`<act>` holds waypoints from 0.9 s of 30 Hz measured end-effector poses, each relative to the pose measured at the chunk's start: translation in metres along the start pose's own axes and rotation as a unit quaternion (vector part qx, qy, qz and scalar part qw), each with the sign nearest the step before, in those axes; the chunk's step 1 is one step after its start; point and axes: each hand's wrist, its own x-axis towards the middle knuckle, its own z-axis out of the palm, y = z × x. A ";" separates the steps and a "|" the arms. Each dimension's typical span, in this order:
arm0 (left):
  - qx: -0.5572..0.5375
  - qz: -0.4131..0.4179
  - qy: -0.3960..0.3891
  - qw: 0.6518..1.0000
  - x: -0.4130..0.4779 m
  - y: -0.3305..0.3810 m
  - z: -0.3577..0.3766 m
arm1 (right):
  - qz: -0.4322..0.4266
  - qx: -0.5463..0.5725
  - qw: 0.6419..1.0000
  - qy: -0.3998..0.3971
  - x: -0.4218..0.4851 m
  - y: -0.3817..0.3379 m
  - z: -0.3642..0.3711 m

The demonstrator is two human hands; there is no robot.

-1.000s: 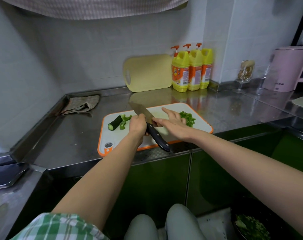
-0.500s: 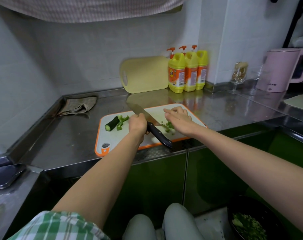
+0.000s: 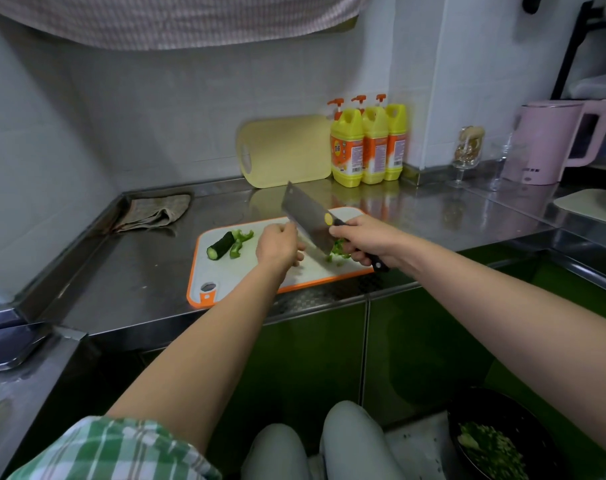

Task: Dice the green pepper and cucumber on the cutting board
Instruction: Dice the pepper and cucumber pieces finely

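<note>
White tiled wall (image 3: 156, 116) wrapping the corner, brushed stainless-steel countertop (image 3: 121, 271) running beneath it, glossy green cabinet doors (image 3: 312, 358) below, pale checked cloth (image 3: 173, 19) hanging overhead, crumpled grey-brown rag (image 3: 152, 213) in the back-left corner, pink plastic kettle (image 3: 551, 143) far right, soft light gleaming off the steel.

The counter (image 3: 433, 216) is stainless steel, polished enough to mirror the bottles (image 3: 367, 143), with an embossed strip along its front edge. The cutting board (image 3: 246, 271) is matt white plastic with an orange rim. The cleaver (image 3: 306, 220) has a brushed metal blade and a glossy black handle. At nine o'clock on the board, the cucumber (image 3: 222, 244) has dark, shiny skin, and the pepper pieces (image 3: 241, 240) look waxy. At twelve o'clock a matt yellow plastic board (image 3: 287, 150) leans beside the glossy plastic bottles. At ten o'clock lies a coarse woven cloth (image 3: 156, 211). At two o'clock stand a clear stemmed glass (image 3: 467, 157) and a matt pink kettle (image 3: 544, 143). The cabinet fronts (image 3: 416, 341) are glossy green.
</note>
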 end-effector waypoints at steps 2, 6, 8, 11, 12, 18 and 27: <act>0.119 0.017 -0.017 0.993 0.001 -0.011 -0.004 | 0.047 0.029 0.998 -0.024 -0.001 0.004 -0.004; 0.261 0.029 -0.041 0.964 0.000 -0.026 -0.001 | 0.102 0.003 0.994 -0.041 -0.001 0.016 -0.010; 0.286 0.028 -0.043 0.957 -0.001 -0.027 0.000 | 0.109 -0.015 0.994 -0.017 0.002 0.022 -0.015; 0.292 0.026 -0.060 0.954 0.000 -0.025 0.000 | 0.100 -0.025 0.994 0.032 0.006 0.028 -0.023; 0.292 0.028 -0.061 0.954 0.002 -0.026 -0.001 | 0.092 -0.024 0.995 0.040 0.007 0.029 -0.023; 0.283 0.053 -0.036 0.957 0.008 -0.034 -0.004 | 0.070 -0.014 0.997 -0.034 0.009 0.017 -0.008; 0.300 0.102 0.048 0.947 0.014 -0.040 -0.035 | 0.070 -0.045 0.994 0.073 0.020 0.015 -0.004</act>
